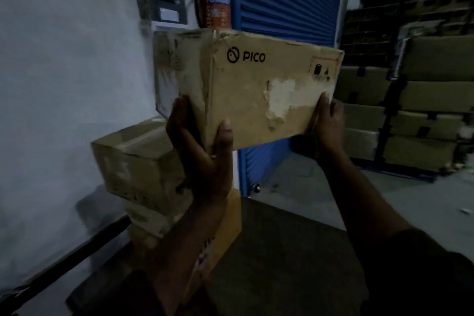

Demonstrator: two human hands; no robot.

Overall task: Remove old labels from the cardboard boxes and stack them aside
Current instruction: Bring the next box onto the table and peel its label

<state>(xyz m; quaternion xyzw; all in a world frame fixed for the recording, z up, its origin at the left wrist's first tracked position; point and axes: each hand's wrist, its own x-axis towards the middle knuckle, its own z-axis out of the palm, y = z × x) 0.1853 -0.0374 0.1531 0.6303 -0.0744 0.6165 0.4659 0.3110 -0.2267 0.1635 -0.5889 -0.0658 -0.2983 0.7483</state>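
One cardboard box (256, 84) is up in the air between our two hands, and its facing side shows a pale torn patch (284, 100) just beside our right thumb, where a label looks to have been peeled away. We judge this box done, or nearly so; scraps of paper may remain at the patch's edge, though the dim light makes that hard to tell. Below and beyond our left hand (200, 146) stands a stack of boxes (143, 179) against the wall, which we take for the finished pile, so the step in hand looks like setting this box on top. To the far side of our right hand (329, 120) more boxes sit on a rack (423, 100); whether those wait for us we cannot say.

Our left hand cups the box's lower near corner, thumb on the front face, fingers wrapped round the side. Our right hand grips the box's far lower edge, thumb pressed on the front, fingers hidden behind
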